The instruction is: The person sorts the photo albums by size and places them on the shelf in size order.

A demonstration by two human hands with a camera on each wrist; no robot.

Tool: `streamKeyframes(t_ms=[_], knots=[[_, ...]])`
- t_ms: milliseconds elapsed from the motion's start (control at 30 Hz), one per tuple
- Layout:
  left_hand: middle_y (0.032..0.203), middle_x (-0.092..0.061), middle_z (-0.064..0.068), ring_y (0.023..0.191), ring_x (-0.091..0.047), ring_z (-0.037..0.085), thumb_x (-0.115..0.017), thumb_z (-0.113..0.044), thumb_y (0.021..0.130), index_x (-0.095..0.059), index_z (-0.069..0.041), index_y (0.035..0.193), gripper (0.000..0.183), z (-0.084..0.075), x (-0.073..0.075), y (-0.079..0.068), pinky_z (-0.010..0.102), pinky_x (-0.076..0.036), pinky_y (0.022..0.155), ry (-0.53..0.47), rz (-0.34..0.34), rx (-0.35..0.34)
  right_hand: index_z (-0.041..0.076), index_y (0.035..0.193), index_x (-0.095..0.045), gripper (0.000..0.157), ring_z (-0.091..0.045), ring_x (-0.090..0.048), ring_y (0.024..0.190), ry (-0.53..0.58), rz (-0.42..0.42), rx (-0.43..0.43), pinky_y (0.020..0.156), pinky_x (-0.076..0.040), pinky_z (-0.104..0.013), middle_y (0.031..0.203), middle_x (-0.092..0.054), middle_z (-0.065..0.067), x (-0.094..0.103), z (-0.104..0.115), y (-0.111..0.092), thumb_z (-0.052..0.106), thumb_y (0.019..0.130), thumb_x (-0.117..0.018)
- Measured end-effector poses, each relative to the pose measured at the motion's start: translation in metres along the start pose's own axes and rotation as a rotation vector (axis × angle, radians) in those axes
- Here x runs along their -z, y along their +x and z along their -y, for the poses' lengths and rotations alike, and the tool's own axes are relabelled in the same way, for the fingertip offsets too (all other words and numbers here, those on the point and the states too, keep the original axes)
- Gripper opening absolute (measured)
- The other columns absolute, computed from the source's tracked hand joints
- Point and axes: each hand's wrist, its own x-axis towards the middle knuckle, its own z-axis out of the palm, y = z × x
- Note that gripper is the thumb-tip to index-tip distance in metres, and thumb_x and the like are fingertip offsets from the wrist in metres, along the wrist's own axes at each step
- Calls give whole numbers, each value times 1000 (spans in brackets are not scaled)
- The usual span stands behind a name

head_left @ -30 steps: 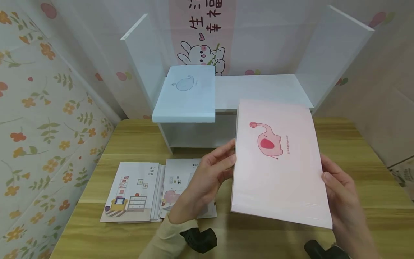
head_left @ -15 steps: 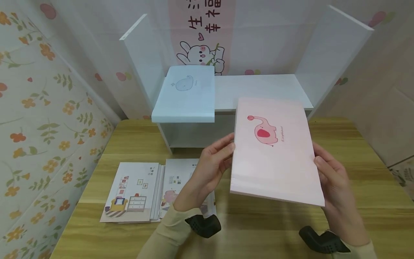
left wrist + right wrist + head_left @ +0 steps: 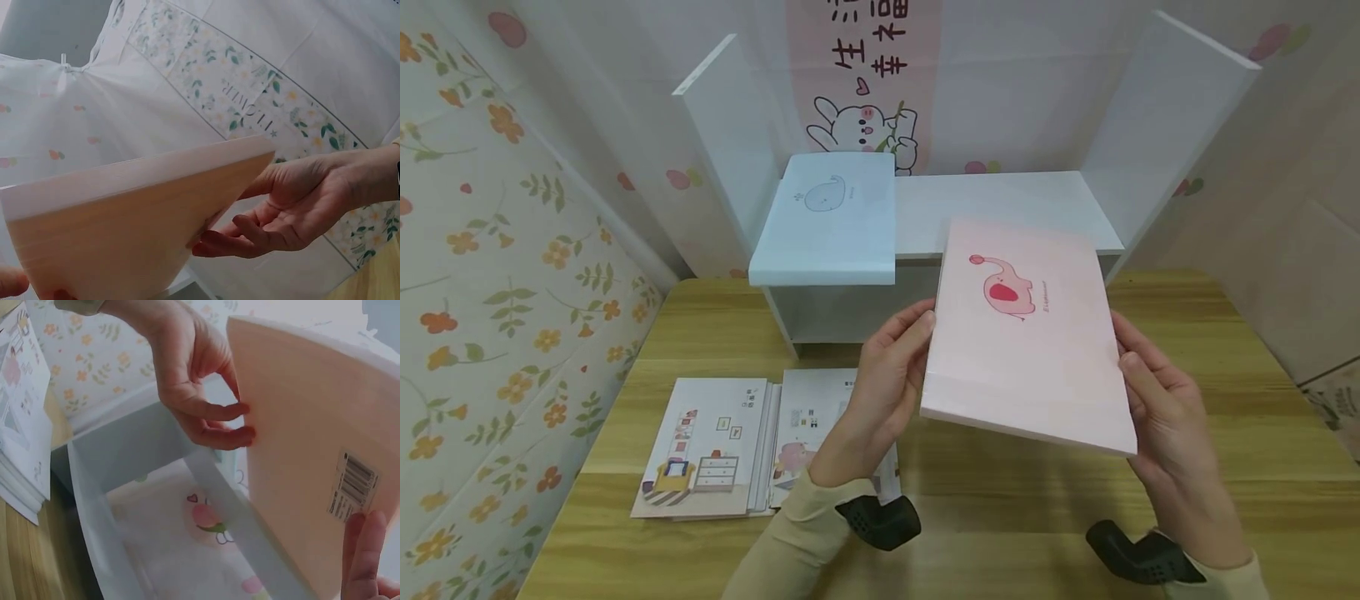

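A pink notebook (image 3: 1026,367) with an elephant drawn on its cover is held in the air between both hands, its near edge tilted down. My left hand (image 3: 880,387) grips its left edge, thumb on the cover side. The opposite edge is pinched by my right hand (image 3: 1172,433), thumb on top and fingers beneath. From below, the right wrist view shows a barcode sticker (image 3: 354,484) on the back cover. Behind the notebook stands a white shelf (image 3: 1000,204), and a light blue notebook (image 3: 827,221) with a whale lies on its left half.
Two stacks of white booklets lie on the wooden table (image 3: 1000,517): a left stack (image 3: 700,450) and a right stack (image 3: 820,408), partly behind my left forearm. Upright side panels (image 3: 1172,125) flank the shelf top. Patterned curtains (image 3: 497,292) hang around the table.
Both hands have carried the pink notebook away from me and slightly left, towards the shelf. Its near edge now sits higher in the head view. The blue notebook and booklets have stayed put.
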Motion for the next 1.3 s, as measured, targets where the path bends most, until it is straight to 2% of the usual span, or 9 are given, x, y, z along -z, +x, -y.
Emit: streamKeyframes(t_ms=[167, 333, 400, 533, 767, 867, 1033, 1133, 1300], knots=[[129, -51, 17, 107, -57, 17, -47, 1, 94, -46, 9, 131, 37, -1, 2, -1, 24, -47, 89, -45, 49, -39, -11, 138, -35, 44, -27, -57, 108, 80, 136, 45, 77, -54, -29, 137, -44, -20, 0, -1, 1, -13, 95, -28], [142, -38, 20, 127, -43, 24, -43, 6, 93, -33, 10, 139, 48, 0, 5, -2, 27, -41, 97, -73, 138, -60, -12, 142, -23, 50, -28, -51, 116, 104, 233, 62, 89, -49, -30, 145, -33, -21, 1, -3, 2, -15, 92, -26], [146, -34, 18, 132, -37, 24, -43, 6, 92, -29, 9, 141, 52, 1, 5, -2, 26, -38, 100, -81, 172, -63, -12, 142, -18, 52, -30, -47, 120, 141, 291, 65, 95, -45, -31, 147, -27, -22, 4, -4, 3, -15, 92, -30], [151, -26, 11, 137, -27, 20, -45, 1, 89, -22, 3, 146, 61, 3, 8, -1, 25, -32, 104, -60, 252, -83, -13, 143, -11, 62, -31, -37, 130, 92, 358, 82, 103, -36, -32, 151, -17, -23, 6, -5, 5, -17, 89, -41], [156, -7, 9, 141, -12, 20, -62, -14, 82, -4, 2, 148, 89, 13, 21, 8, 28, -22, 110, 34, 495, -214, -12, 144, -7, 70, -30, -32, 134, -41, 354, 105, 102, -35, -32, 153, -9, -22, 1, -6, 5, -26, 84, -40], [156, -5, 10, 142, -10, 21, -69, -20, 82, -1, 2, 148, 97, 17, 25, 14, 29, -22, 110, 81, 555, -267, -12, 144, -9, 66, -30, -33, 133, -79, 322, 121, 102, -35, -31, 152, -11, -22, 0, -7, 6, -25, 86, -37], [156, -14, 4, 141, -16, 18, -70, -20, 85, -10, 0, 149, 90, 18, 26, 19, 29, -28, 107, 184, 514, -298, -14, 142, -16, 58, -28, -42, 126, -67, 264, 136, 101, -38, -29, 149, -23, -23, 1, -9, 11, -23, 88, -35], [152, -27, 2, 137, -27, 17, -65, -9, 87, -22, -3, 148, 74, 17, 24, 21, 29, -35, 104, 242, 431, -302, -14, 140, -23, 52, -27, -49, 120, -52, 200, 139, 100, -39, -30, 144, -34, -22, 1, -10, 15, -22, 90, -34], [140, -46, 5, 116, -53, 20, -61, 5, 86, -40, -7, 141, 60, 15, 18, 23, 30, -45, 94, 317, 269, -291, -12, 134, -41, 44, -24, -59, 106, -52, 35, 135, 96, -43, -29, 129, -53, -19, -2, -12, 22, -18, 90, -40]])
